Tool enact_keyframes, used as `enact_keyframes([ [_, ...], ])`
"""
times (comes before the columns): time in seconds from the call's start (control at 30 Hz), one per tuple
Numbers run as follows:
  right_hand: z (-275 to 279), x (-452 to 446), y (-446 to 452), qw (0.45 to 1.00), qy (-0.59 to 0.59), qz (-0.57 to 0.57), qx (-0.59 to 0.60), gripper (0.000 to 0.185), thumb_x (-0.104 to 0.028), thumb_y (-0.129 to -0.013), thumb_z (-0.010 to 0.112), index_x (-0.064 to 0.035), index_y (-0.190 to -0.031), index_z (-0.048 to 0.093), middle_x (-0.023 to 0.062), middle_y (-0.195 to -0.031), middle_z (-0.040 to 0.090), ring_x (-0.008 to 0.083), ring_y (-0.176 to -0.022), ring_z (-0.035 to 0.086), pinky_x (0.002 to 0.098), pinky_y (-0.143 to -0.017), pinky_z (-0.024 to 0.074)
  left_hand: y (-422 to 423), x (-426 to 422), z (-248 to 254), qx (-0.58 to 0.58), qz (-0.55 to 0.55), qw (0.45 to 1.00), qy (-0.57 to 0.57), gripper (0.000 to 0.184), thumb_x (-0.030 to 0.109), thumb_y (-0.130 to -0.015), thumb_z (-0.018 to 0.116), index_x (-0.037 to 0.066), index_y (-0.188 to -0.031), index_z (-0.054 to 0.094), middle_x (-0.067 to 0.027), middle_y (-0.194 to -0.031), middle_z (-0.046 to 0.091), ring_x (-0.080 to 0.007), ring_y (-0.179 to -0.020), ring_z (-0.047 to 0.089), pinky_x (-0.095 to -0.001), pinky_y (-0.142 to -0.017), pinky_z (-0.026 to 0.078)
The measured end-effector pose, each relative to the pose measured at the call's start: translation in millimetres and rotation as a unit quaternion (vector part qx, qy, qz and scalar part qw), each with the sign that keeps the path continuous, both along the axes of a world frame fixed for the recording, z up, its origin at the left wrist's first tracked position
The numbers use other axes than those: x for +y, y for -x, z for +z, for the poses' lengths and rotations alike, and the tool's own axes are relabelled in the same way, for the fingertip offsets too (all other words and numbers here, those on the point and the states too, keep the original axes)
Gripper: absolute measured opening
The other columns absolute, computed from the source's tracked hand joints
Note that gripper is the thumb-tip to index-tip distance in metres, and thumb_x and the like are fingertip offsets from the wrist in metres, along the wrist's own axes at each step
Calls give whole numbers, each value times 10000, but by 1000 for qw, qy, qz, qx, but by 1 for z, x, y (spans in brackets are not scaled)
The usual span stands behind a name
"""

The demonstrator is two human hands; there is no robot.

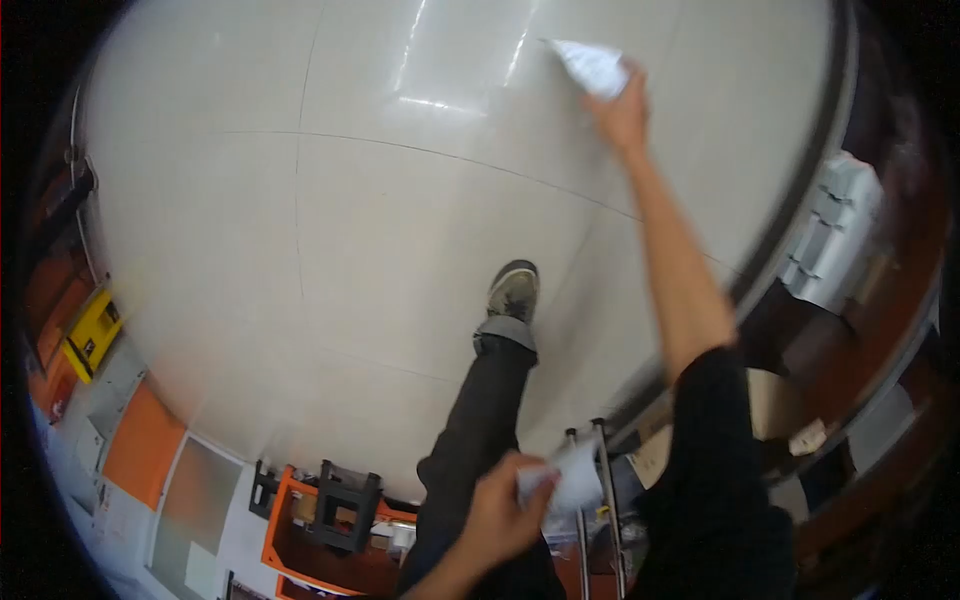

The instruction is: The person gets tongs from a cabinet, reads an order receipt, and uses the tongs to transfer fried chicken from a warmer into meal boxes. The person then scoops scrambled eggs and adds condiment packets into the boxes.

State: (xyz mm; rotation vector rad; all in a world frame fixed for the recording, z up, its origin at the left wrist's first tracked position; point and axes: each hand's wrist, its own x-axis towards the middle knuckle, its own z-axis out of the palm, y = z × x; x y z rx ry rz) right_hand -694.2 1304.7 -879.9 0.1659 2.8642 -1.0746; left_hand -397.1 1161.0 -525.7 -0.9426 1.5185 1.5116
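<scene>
My right hand (622, 108) reaches far forward over the floor, with its fingers closed on a white piece of paper (592, 66) that comes to a point at one corner. My left hand (503, 515) is low and close to my body, in front of my leg. It pinches a second white sheet of paper (575, 482) between thumb and fingers. Both sheets are slightly blurred, and anything on them is unreadable.
One leg with a shoe (515, 292) stands on the pale tiled floor (390, 230). Orange and black shelving (330, 515) and metal rails (600, 500) are near my body. A white case (835, 230) is at right, a yellow item (93, 333) at left.
</scene>
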Motion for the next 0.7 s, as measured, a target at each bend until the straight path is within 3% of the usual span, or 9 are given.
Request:
enact_keyframes([
  [0.17, 304, 2, -163, 986, 117, -119, 1, 565, -75, -709, 720, -54, -1240, 526, 191, -1193, 432, 332, -1102, 490, 398, -907, 440, -45, -11, 9, -70, 172, 981, -63, 254, 129, -892, 627, -10, -1102, 591, -61, -973, 663, -154, -854, 617, -300, -785, 489],
  [0.23, 447, 51, -200, 990, 17, -110, 92, 529, -77, -700, 748, -58, -1198, 573, 182, -1177, 470, 308, -1061, 532, 372, -865, 471, -81, -16, 6, -6, 159, 987, -31, 291, 137, -900, 609, 2, -1153, 563, -80, -1056, 639, -161, -924, 600, -305, -830, 474],
  [0.33, 698, 153, -244, 960, -134, -142, 201, 447, -82, -704, 760, -56, -1131, 629, 165, -1107, 554, 285, -951, 597, 344, -820, 493, -109, -39, 41, 44, 296, 932, -204, 395, 200, -950, 519, -8, -1277, 439, -148, -1178, 582, -251, -1079, 575, -393, -951, 460],
  [0.4, 874, 228, -306, 907, -240, -192, 286, 288, -67, -748, 739, -46, -1029, 681, 127, -890, 651, 256, -802, 641, 299, -741, 498, -109, -63, 58, 61, 250, 928, -270, 391, 206, -950, 512, -23, -1265, 467, -160, -1217, 569, -266, -1119, 560, -411, -974, 447],
  [0.47, 1036, 266, -395, 800, -330, -334, 372, 255, -93, -777, 729, -65, -1026, 680, 93, -919, 666, 151, -782, 616, 286, -686, 479, -108, -95, 77, 97, 199, 933, -283, 414, 221, -952, 507, -29, -1277, 451, -164, -1220, 566, -276, -1107, 564, -418, -978, 444],
  [0.53, 1153, 308, -491, 658, -372, -440, 484, 310, -154, -817, 687, -53, -1107, 647, 97, -1005, 666, 130, -729, 573, 268, -634, 448, -109, -98, 107, 135, 170, 932, -292, 416, 216, -942, 532, -10, -1281, 451, -153, -1202, 569, -273, -1078, 567, -423, -934, 459],
  [0.57, 1204, 315, -532, 602, -453, -417, 509, 334, -150, -825, 654, -25, -1133, 632, 139, -1063, 660, 189, -826, 634, 292, -738, 485, -117, -106, 114, 145, 142, 939, -278, 411, 217, -942, 542, -2, -1278, 451, -146, -1196, 567, -263, -1066, 564, -423, -897, 471],
  [0.6, 1241, 341, -580, 579, -504, -372, 522, 364, -124, -825, 611, 7, -1164, 607, 187, -1128, 638, 251, -935, 652, 320, -840, 483, -128, -121, 125, 150, 117, 948, -254, 408, 217, -941, 552, 7, -1275, 452, -138, -1190, 565, -254, -1055, 562, -422, -860, 484],
  [0.7, 1288, 356, -680, 567, -395, -586, 424, 430, -210, -827, 561, 28, -1185, 585, 259, -1142, 607, 337, -1053, 609, 360, -934, 447, -133, -122, 174, 97, 72, 973, -198, 415, 237, -932, 573, 35, -1276, 456, -108, -1157, 568, -244, -1015, 563, -402, -808, 489],
])
